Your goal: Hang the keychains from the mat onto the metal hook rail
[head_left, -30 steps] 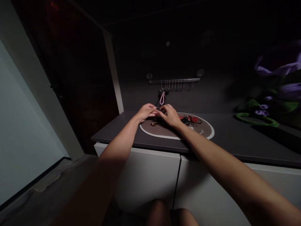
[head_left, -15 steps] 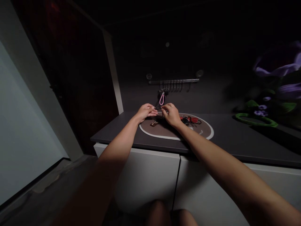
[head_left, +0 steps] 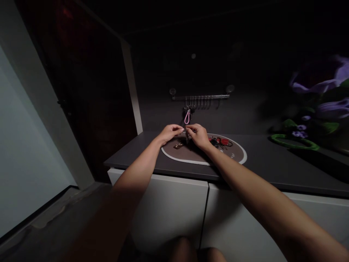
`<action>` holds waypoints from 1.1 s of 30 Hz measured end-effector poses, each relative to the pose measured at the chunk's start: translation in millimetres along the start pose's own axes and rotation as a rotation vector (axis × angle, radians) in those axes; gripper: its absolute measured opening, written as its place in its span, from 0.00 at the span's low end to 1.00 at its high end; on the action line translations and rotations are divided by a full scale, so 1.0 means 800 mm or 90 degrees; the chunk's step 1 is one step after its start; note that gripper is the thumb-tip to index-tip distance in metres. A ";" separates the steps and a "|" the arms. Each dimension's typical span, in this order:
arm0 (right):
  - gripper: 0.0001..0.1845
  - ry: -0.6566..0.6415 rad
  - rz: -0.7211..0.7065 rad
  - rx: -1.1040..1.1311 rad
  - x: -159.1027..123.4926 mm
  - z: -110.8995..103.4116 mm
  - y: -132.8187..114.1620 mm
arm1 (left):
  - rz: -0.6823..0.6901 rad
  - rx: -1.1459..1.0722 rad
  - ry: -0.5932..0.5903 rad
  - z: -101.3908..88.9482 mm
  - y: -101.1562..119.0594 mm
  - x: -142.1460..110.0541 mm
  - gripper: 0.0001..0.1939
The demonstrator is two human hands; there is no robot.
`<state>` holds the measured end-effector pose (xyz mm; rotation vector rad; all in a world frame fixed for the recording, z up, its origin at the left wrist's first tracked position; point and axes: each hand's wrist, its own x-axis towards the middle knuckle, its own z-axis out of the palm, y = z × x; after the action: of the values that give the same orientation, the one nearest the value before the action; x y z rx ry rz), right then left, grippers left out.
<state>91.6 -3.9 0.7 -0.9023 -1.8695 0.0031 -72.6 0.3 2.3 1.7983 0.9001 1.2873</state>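
- Meeting above an oval mat [head_left: 188, 155], seen in the head view, are the person's two hands; clock directions run from their fingertips, twelve being the wall.
- The right hand [head_left: 199, 136] seems to have thumb and forefinger clamped on a small metallic item [head_left: 187, 137], perhaps keys; the dimness blurs its details.
- The left hand [head_left: 169, 134] brings its thumb and forefinger close beside it; I cannot tell whether they grip too.
- Fingertips probably suit something so slight, and both wrists angle inward, likely so each hand can work at it.
- That item hangs just below the fingertips, over the mat, long axis roughly upright, lower end toward six o'clock.
- At twelve, a pink strap loop [head_left: 187, 117] dangles from a hook rail [head_left: 201, 97], presumably hung there to stay within reach.
- At seven lies a gold-toned piece [head_left: 177, 146]; between three and four, a red piece [head_left: 224, 142] beside a dark tangle [head_left: 215, 142], the mat perhaps gathering loose bits.
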 end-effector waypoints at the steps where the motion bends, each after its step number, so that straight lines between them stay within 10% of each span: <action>1: 0.12 -0.002 -0.006 0.006 0.000 0.000 0.000 | 0.005 -0.002 -0.016 0.001 0.000 0.000 0.18; 33: 0.14 0.075 0.289 0.531 0.008 -0.008 0.010 | 0.022 0.003 0.074 0.018 -0.008 0.001 0.15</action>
<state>99.6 3.0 5.6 -0.6779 -1.3145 0.9157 -59.6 1.8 -6.0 1.7634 0.9392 1.4251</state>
